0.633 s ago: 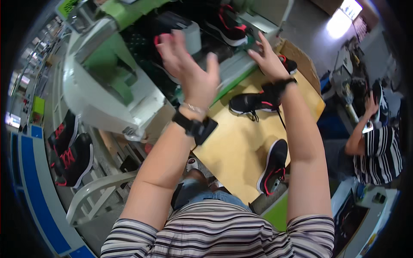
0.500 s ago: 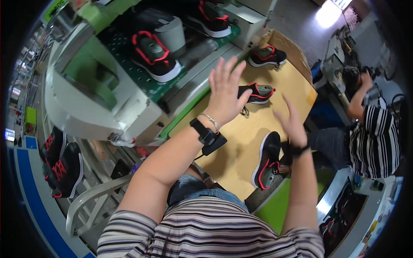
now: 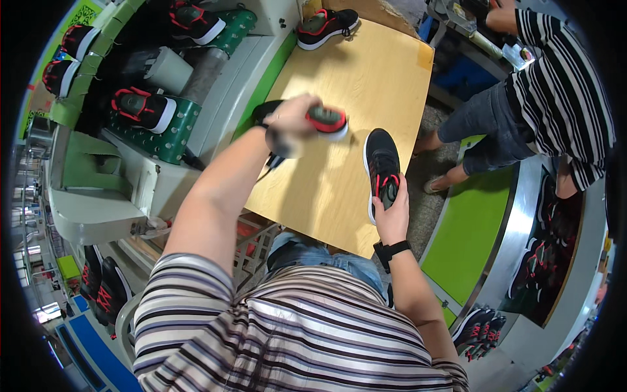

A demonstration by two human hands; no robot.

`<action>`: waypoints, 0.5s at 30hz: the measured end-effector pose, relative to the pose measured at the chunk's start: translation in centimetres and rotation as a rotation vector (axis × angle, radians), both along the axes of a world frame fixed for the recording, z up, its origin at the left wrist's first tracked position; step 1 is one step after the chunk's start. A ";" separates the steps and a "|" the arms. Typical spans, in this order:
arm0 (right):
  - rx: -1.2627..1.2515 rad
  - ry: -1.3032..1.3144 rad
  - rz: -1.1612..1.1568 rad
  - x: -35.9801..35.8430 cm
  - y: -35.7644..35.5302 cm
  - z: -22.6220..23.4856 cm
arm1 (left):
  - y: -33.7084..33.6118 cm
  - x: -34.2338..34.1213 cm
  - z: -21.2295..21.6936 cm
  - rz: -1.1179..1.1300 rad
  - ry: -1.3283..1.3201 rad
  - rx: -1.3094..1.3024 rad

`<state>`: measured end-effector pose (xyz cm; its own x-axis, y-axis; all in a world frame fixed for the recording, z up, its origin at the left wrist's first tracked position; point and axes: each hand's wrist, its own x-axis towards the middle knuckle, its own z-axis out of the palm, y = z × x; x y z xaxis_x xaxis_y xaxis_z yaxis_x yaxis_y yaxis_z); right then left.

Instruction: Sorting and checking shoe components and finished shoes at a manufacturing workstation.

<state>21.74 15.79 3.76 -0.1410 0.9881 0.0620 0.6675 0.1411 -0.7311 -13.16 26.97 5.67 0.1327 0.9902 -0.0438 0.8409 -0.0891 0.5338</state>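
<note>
My left hand (image 3: 295, 116), blurred by motion, is closed over the middle of a black sneaker with a red-edged collar (image 3: 332, 121). The heel of that shoe sticks out to the right of the hand, its dark toe to the left. At the right side of the wooden tabletop (image 3: 313, 186), my right hand (image 3: 394, 214) is wrapped round the heel end of another black sneaker (image 3: 381, 153). This one has a white sole, and its toe points away from me. Whether either shoe touches the board I cannot tell.
Another sneaker (image 3: 324, 27) stands at the board's far left corner. To the left, a machine carries sneakers on a green perforated belt (image 3: 184, 134). A co-worker in a striped shirt (image 3: 555, 85) stands at the right, beside a green-topped bench (image 3: 467, 238). More shoes lie on racks at both sides.
Both open hands have come down onto the shoes and closed on them. My view has shifted, so the board and machine appear further left.
</note>
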 end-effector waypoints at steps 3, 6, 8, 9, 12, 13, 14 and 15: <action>0.028 -0.018 0.011 0.0 0.0 -0.5 | -6.3 3.5 0.6 -0.341 0.033 -0.059; 0.009 -0.033 0.043 0.3 0.1 -0.4 | -12.1 9.2 0.4 -0.757 0.097 0.015; 0.045 -0.026 0.056 0.5 0.1 -0.4 | -14.4 11.4 0.1 -0.802 0.089 0.105; 0.061 -0.018 0.058 0.5 0.0 -0.5 | -14.9 11.7 0.7 -0.716 0.180 0.185; 0.049 -0.030 0.049 0.6 0.0 -0.7 | -17.0 11.0 0.2 -0.207 -0.121 0.213; 0.057 -0.028 0.059 0.6 0.0 -0.8 | -17.8 11.1 -1.3 0.034 -0.235 0.223; 0.049 -0.025 0.060 0.6 -0.1 -0.7 | -18.7 10.9 -2.6 0.101 -0.326 0.084; 0.045 -0.023 0.059 0.5 0.0 -0.6 | -19.3 10.7 -3.0 0.163 -0.419 -0.052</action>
